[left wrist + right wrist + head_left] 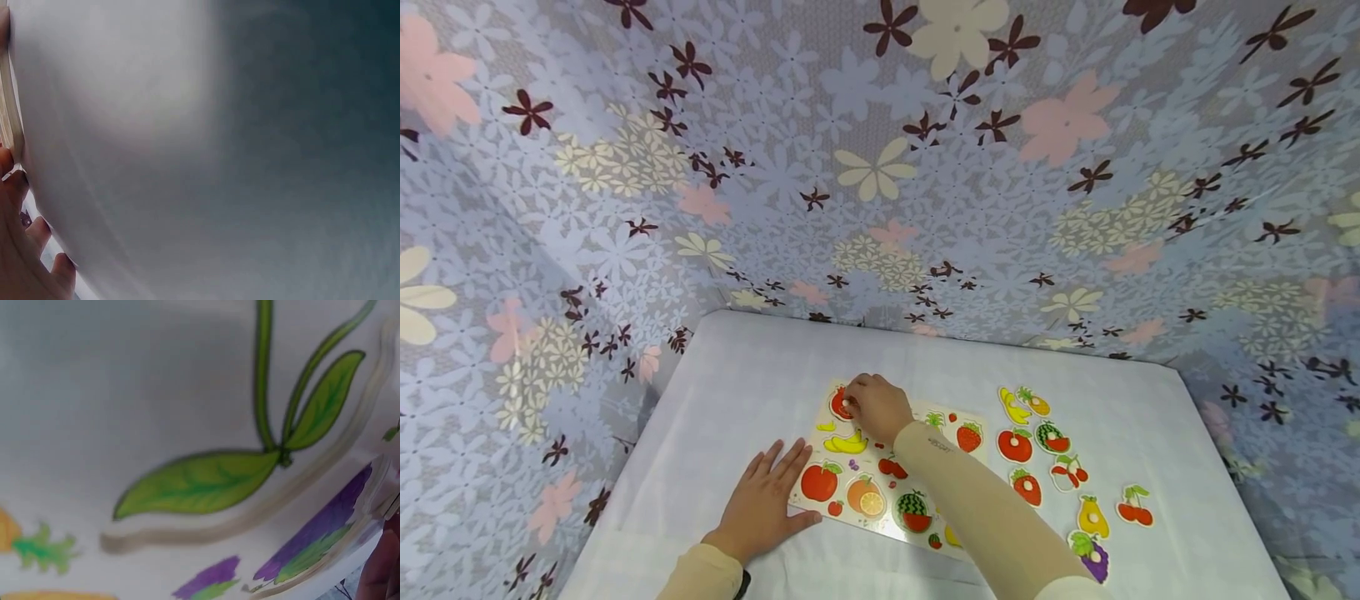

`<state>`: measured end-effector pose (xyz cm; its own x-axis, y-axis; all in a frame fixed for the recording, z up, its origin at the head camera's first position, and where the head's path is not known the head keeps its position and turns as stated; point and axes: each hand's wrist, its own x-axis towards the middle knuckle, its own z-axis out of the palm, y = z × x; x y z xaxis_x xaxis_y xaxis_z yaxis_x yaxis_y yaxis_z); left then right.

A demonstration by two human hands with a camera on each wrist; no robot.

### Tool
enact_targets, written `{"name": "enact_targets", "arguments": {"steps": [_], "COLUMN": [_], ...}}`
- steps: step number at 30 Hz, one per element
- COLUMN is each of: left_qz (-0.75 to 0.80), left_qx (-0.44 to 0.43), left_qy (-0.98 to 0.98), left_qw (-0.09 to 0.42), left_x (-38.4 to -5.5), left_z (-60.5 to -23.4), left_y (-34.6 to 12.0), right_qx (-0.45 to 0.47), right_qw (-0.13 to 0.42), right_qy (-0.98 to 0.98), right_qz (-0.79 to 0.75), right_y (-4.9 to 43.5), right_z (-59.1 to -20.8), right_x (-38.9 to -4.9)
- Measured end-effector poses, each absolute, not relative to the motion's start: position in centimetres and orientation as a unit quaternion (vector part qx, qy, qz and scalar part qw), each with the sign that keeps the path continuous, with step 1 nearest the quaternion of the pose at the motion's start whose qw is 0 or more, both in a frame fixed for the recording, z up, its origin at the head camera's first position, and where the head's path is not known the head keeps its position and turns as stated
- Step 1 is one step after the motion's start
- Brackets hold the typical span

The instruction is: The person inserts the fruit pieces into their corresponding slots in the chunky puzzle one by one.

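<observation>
A fruit puzzle board (805,492) lies on the white table. My right hand (880,408) is over its upper left corner, pinching the small knob of a round red fruit puzzle piece (837,406). That piece is at the board, but I cannot tell whether it is fully seated. My left hand (760,504) lies flat with fingers spread, by the board's left edge. The left wrist view shows its fingers (37,234) near the board's edge (9,106). In the right wrist view, the board's cherry-leaf picture (200,484) fills the middle, and a finger (380,559) shows at right.
Loose knobbed pieces lie right of the board: bananas (1011,408), a pineapple (1037,405), an apple (1015,447), a watermelon (1054,439), a strawberry (1026,488), a pear (1093,521), grapes (1096,562) and cherries (1135,510). Flowered cloth (880,225) hangs behind the table.
</observation>
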<state>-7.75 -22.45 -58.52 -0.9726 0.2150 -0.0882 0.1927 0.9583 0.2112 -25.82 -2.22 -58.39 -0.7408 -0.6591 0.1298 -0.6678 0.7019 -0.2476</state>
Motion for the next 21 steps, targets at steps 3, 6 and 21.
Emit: {"name": "enact_targets", "arguments": {"steps": [3,6,21], "left_qz": [0.099,0.097,0.123], "left_qx": [0.106,0.106,0.105], "left_qy": [0.988,0.988,0.985], "left_qw": [0.051,0.052,0.058], "left_x": [-7.7,-7.7,-7.7], "left_z": [-58.5,-58.5,-57.7], "left_y": [-22.5,-22.5,-22.2], "right_qx": [0.35,0.34,0.373], "right_qw": [0.02,0.016,-0.053], "right_qy": [-0.926,-0.929,-0.915], "right_qz": [0.142,0.143,0.146], "right_y": [-2.5,-2.7,-1.8], "right_z": [-58.4,-58.1,-57.0], "right_x": [-25.7,-25.5,-25.1]}}
